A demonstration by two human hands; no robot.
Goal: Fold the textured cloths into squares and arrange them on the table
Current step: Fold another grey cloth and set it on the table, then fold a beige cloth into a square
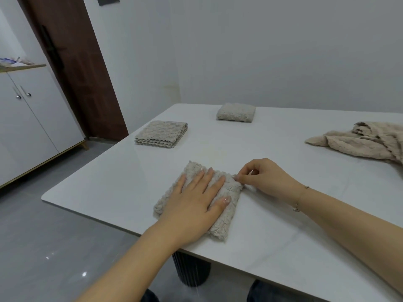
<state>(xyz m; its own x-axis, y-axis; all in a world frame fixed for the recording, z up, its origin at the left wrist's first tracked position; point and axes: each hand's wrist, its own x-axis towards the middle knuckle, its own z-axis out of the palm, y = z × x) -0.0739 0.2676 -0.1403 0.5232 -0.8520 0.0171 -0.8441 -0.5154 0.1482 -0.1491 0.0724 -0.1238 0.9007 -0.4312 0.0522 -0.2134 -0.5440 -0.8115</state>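
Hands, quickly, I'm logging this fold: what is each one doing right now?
Left hand: open, pressing flat on the folded cloth.
Right hand: fingertips pinching that cloth's right edge.

Even, soft indoor light; faint shadows on the glossy table (283, 214); small glints on the floor (84, 274); wide-angle bending at edges; slight softness throughout.

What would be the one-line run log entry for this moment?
left hand flat on folded beige textured cloth | right hand pinches its right edge | two folded squares placed | unfolded beige cloth pile waiting
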